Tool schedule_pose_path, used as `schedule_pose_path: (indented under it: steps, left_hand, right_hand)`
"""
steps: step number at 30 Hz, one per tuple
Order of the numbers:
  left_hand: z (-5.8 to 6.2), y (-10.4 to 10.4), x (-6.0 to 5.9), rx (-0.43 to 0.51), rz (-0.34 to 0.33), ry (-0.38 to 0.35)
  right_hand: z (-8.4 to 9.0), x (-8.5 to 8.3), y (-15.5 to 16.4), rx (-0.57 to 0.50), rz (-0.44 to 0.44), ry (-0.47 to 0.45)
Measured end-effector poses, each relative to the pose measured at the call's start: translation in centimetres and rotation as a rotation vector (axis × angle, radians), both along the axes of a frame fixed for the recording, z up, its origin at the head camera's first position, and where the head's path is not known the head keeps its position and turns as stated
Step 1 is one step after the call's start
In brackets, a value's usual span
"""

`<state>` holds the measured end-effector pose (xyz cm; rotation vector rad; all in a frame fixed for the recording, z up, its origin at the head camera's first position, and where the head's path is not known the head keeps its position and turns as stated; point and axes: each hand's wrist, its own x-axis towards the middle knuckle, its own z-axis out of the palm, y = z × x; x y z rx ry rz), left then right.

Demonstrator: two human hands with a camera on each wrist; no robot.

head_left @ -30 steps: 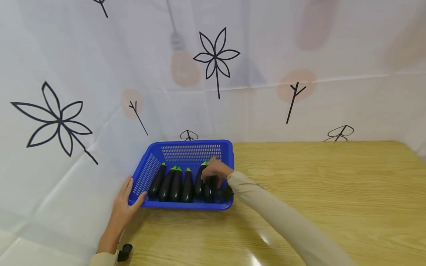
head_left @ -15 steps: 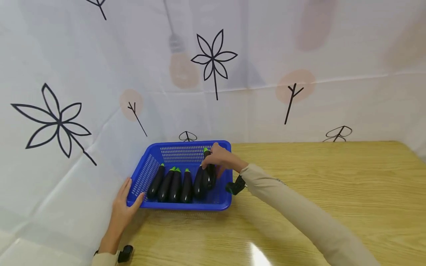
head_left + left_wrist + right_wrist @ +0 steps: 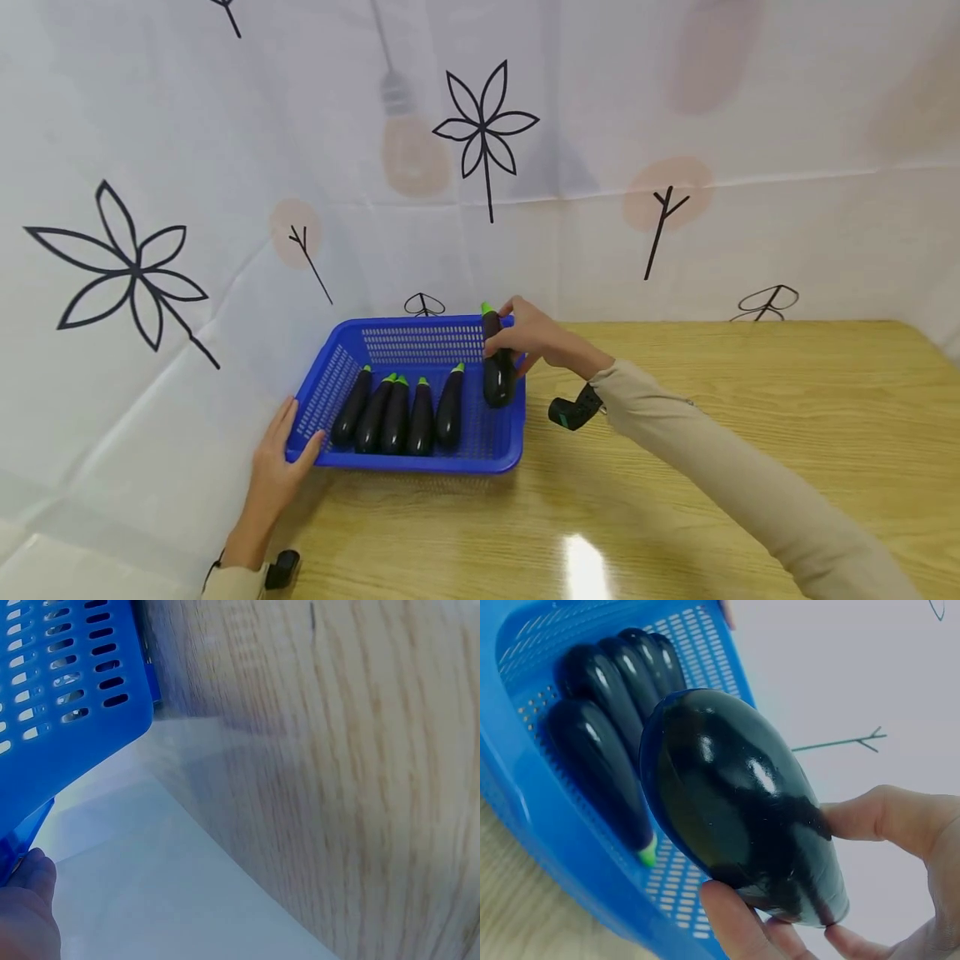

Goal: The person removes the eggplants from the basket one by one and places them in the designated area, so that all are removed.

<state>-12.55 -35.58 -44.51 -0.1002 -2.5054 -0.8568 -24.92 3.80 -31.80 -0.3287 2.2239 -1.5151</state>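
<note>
Your right hand (image 3: 534,335) is gripping an eggplant (image 3: 498,385)
Your left hand (image 3: 274,467), fingers straight, is touching the blue basket (image 3: 420,462) bearing five more eggplants (image 3: 395,421)

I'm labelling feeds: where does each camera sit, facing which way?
Head: on the head, facing forward and down at the blue basket and table; left hand, right hand and sleeves show.
Left wrist: worn there, facing basket and table; left hand partly shows.
Right wrist: worn there, facing the held eggplant; right hand partly shows.
Head and right wrist share that eggplant.
</note>
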Motion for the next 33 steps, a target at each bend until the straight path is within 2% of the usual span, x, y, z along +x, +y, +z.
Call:
schedule_pose_path:
  steps: [15,24,33]
  left_hand:
    - [-0.4,-0.1,0.2,-0.004,0.013,0.031]
    - [-0.9,0.0,0.1,0.008,0.024,0.042]
    - [-0.5,0.1,-0.3,0.007,0.02,0.042]
  right_hand:
    - [-0.2,-0.9,3.7,0.013,-0.014,-0.01]
    - [-1.4,-1.5,5.7,0.023,-0.043,-0.018]
    - [-2.9,-1.9,6.9,-0.002,-0.056,-0.017]
